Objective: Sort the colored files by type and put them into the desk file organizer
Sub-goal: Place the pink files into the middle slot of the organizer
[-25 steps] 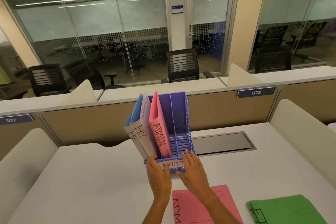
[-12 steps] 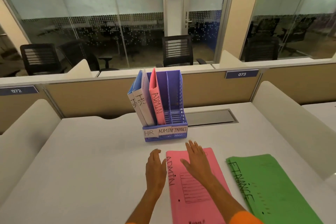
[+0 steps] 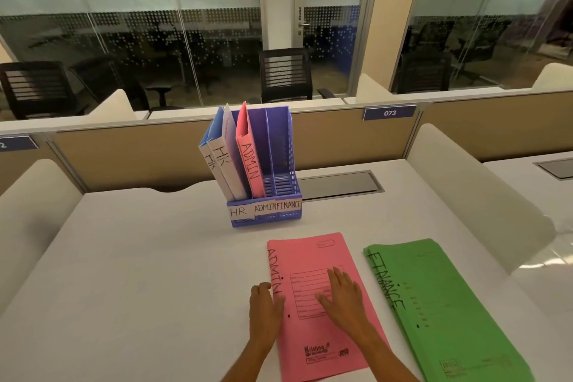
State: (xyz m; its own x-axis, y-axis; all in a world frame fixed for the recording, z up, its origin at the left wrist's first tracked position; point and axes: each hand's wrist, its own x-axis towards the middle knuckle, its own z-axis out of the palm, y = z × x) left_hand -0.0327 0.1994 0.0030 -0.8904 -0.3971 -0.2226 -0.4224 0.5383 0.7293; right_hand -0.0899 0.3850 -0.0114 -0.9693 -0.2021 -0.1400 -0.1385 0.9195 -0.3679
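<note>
A blue desk file organizer (image 3: pixel 266 214) stands mid-desk with front labels HR, ADMIN and FINANCE. Two blue-and-white HR files (image 3: pixel 221 158) lean in its left slot and one pink ADMIN file (image 3: pixel 249 161) stands in the middle slot; the right slot holds nothing. A second pink ADMIN file (image 3: pixel 313 254) lies flat on the desk in front of me. My left hand (image 3: pixel 265 308) rests at its left edge, fingers curled over the spine. My right hand (image 3: pixel 344 295) lies flat on its cover, fingers spread. A green FINANCE file stack (image 3: pixel 440 298) lies to the right.
The white desk (image 3: pixel 139 273) has a metal cable hatch (image 3: pixel 339 186) behind the organizer. Padded white dividers (image 3: pixel 474 192) flank both sides, and a tan partition with a 073 tag runs along the back. Office chairs stand beyond the glass.
Both hands have drawn back from the organizer's front to the pink ADMIN file on the desk. The camera view has tilted down, showing more of the pink and green files.
</note>
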